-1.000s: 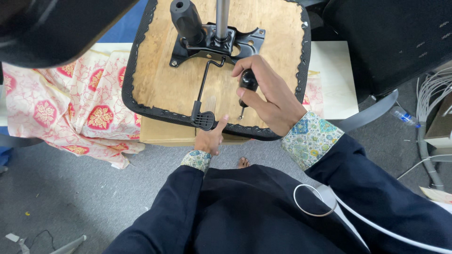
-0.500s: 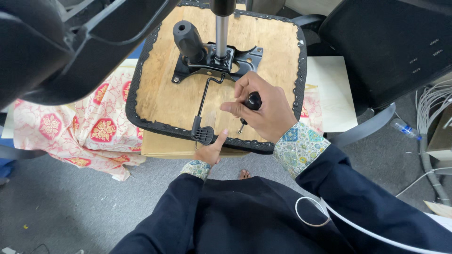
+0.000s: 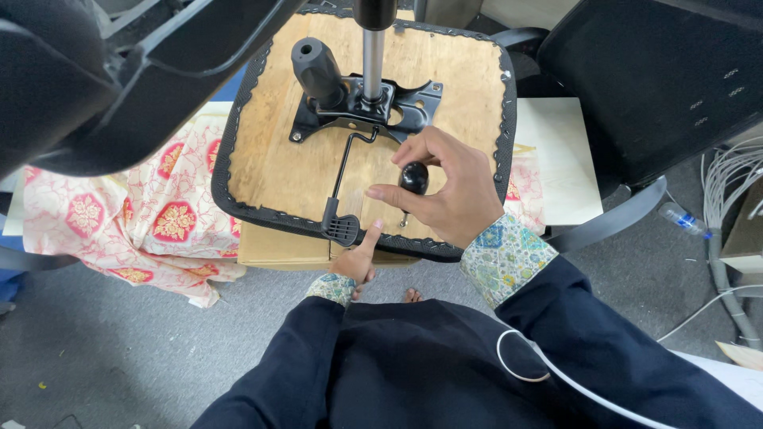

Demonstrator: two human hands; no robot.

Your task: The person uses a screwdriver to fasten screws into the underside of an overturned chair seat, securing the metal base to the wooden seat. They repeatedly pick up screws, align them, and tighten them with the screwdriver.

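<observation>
Since the earlier frames the right hand (image 3: 445, 187) has rotated about the screwdriver handle, with thumb and forefinger now pinched round the knob rather than wrapped over it; the view has also drawn in closer, and the seat fills more of the frame.

Nearest: dark sleeves with patterned cuffs. The left hand (image 3: 359, 258) sits at the near rim of the upturned chair seat (image 3: 278, 159), thumb raised against the edge just beside the black lever paddle (image 3: 342, 229). Its fingers are tucked under the rim, so I cannot tell whether they are closed on it.

Next: right hand fingers closed on the stubby screwdriver (image 3: 412, 181). The black rounded handle is up and the short shaft runs down to the plywood underside, so the long axis stands near upright, tilted slightly toward the viewer, tip on the wood near the seat's near edge. Judged light, rigid, smooth-knobbed and liable to slip; best held round the knob, as now.

The seat looks stiff and fairly heavy, with a fabric-wrapped rim that offers the natural hold.

Farther: thin wire lever rod (image 3: 343, 171) running from the paddle away to the black metal mechanism plate (image 3: 362, 111), with the chrome gas cylinder (image 3: 373, 56) rising from it. The seat rests on a low table (image 3: 556, 159) with floral cloth (image 3: 119, 214) to the left.
</observation>
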